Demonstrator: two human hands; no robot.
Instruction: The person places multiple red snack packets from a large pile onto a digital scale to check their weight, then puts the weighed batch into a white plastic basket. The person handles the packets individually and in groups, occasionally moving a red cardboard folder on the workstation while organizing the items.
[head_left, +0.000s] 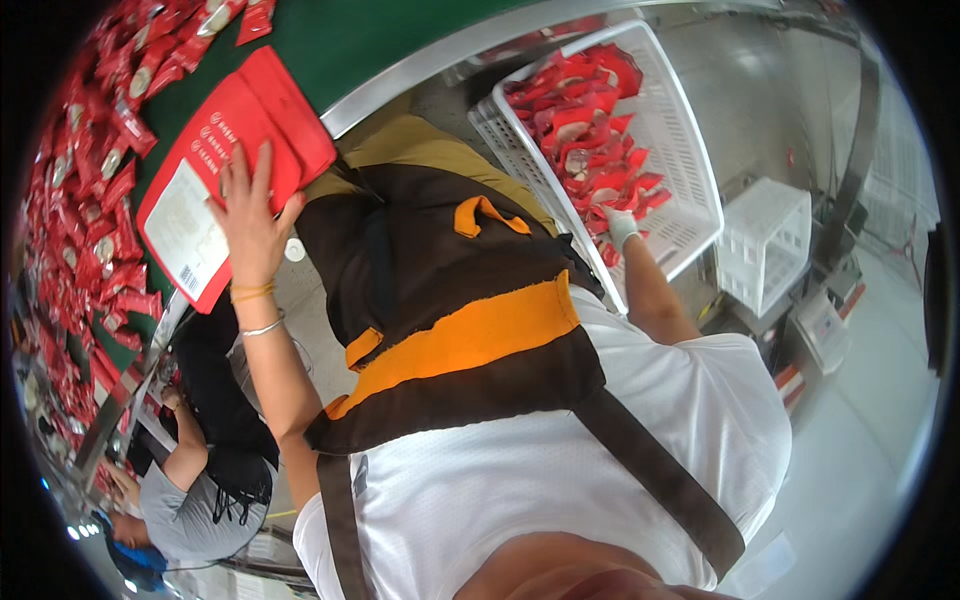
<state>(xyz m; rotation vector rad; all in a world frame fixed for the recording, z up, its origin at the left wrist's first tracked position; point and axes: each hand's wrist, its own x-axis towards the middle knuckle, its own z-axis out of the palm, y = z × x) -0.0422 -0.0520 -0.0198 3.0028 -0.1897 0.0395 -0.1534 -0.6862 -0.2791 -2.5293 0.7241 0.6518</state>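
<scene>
My left hand lies spread on the printed face of a stack of flat red pouches. The top pouch has a white panel and bears writing. This stack rests on the green conveyor belt and overhangs its metal edge. My right hand, in a white glove, reaches into a white plastic crate. It touches red packets that fill much of the crate in rows. Its fingers are partly hidden among the packets, so whether it grips one is unclear.
Many small red sachets are heaped on the belt at the left. A second white crate stands beyond the first. At the lower left a co-worker in a grey top sits by the belt. A metal rail edges the belt.
</scene>
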